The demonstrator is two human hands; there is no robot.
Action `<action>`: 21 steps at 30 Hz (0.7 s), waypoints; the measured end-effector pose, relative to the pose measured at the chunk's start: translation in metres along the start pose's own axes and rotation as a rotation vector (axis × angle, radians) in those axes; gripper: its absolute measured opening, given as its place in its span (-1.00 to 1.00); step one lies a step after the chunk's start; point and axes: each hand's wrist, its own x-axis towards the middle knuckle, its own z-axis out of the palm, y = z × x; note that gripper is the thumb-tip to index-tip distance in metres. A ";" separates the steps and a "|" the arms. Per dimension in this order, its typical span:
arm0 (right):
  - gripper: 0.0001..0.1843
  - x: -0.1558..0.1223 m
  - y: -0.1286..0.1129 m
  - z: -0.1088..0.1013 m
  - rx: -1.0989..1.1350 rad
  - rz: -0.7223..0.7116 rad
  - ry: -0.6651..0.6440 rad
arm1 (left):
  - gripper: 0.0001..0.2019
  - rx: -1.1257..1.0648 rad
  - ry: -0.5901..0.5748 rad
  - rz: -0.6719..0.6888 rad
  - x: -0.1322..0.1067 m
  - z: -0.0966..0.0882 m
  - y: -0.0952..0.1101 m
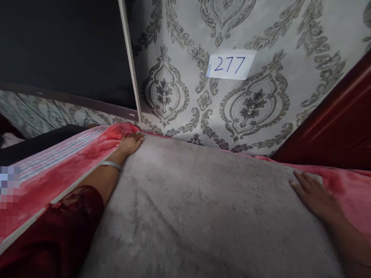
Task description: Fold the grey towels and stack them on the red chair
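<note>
A grey plush mat (207, 204) with a short, soft pile lies flat in front of me, its far edge close to the wall. My left hand (131, 144) rests palm down on its far left corner, fingers stretched out. On the far right corner lies my right hand (311, 192), also flat with its fingers extended. Under the mat, a red and pink blanket (90, 160) shows along the left side and at the right. Crease marks run across the mat's middle.
Behind the mat rises a patterned wall (181, 90) with a paper label (230, 64) reading 277. A large dark screen (61, 41) stands at the upper left. A dark red glossy panel (341, 116) slants at the right. Striped cloth (60, 153) lies left of the blanket.
</note>
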 end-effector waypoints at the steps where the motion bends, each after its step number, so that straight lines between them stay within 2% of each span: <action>1: -0.22 -0.004 -0.009 -0.006 -0.006 0.026 -0.003 | -0.47 0.024 0.013 -0.007 -0.001 -0.003 0.003; 4: -0.26 -0.018 -0.038 -0.029 -0.024 0.067 -0.019 | -0.53 0.127 -0.005 -0.042 -0.005 -0.017 0.013; 6: -0.28 -0.031 -0.057 -0.049 -0.048 0.123 -0.087 | -0.55 0.166 -0.046 -0.052 -0.010 -0.029 0.023; 9: -0.27 -0.064 -0.090 -0.071 -0.070 0.142 -0.187 | -0.51 0.092 -0.037 0.031 -0.032 -0.043 0.048; 12: -0.28 -0.124 -0.135 -0.075 -0.050 -0.087 -0.166 | -0.45 -0.067 -0.061 0.332 -0.083 -0.045 0.088; 14: -0.30 -0.171 -0.168 -0.069 -0.016 -0.290 -0.155 | -0.36 -0.131 -0.152 0.571 -0.130 -0.040 0.118; 16: -0.32 -0.213 -0.197 -0.059 0.020 -0.456 -0.153 | -0.31 -0.186 -0.244 0.725 -0.174 -0.034 0.142; 18: -0.32 -0.242 -0.217 -0.052 0.020 -0.522 -0.132 | -0.29 -0.216 -0.244 0.732 -0.204 -0.030 0.158; 21: -0.31 -0.254 -0.222 -0.051 0.000 -0.528 -0.120 | -0.29 -0.209 -0.229 0.673 -0.218 -0.031 0.158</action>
